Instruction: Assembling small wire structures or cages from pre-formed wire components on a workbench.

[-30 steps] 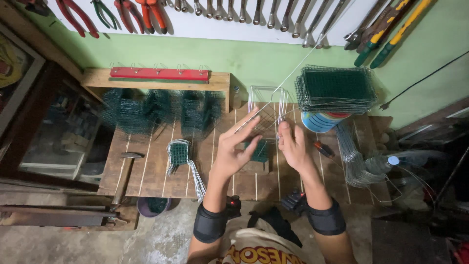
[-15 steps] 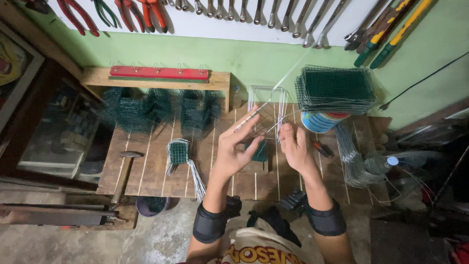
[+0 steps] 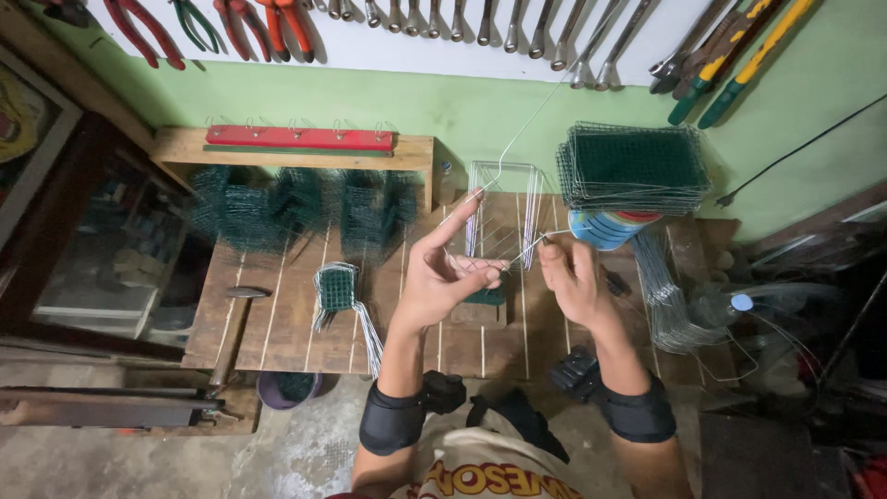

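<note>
Above the hands, at the back of the wooden bench [image 3: 277, 314], a red bar with hooks [image 3: 297, 138] lies along a wooden shelf, and over it pliers and wrenches hang on the white board. Up and to the right of the right hand [image 3: 575, 282] sits a tall stack of green mesh panels [image 3: 634, 166] on a round blue, yellow and red container [image 3: 605, 227]. Left of the left hand [image 3: 442, 277], dark green mesh cages [image 3: 305, 208] crowd the bench's far side, with a small green mesh piece [image 3: 336, 286] nearer and a hammer [image 3: 231, 323] at the bench's left edge. Open planks show between that small piece and the left wrist; the near bench edge runs just under both forearms. Right of the right hand, loose wire frames [image 3: 670, 296] spill over the bench edge. Now the hands: the left is half open, index finger pointing up, thumb and other fingers pinching a thin wire [image 3: 517, 139] that rises toward the wall. The right hand's fingers curl, gripping the wire's lower bend just beside the left fingertips, above a wire frame [image 3: 504, 212] standing on the bench.
</note>
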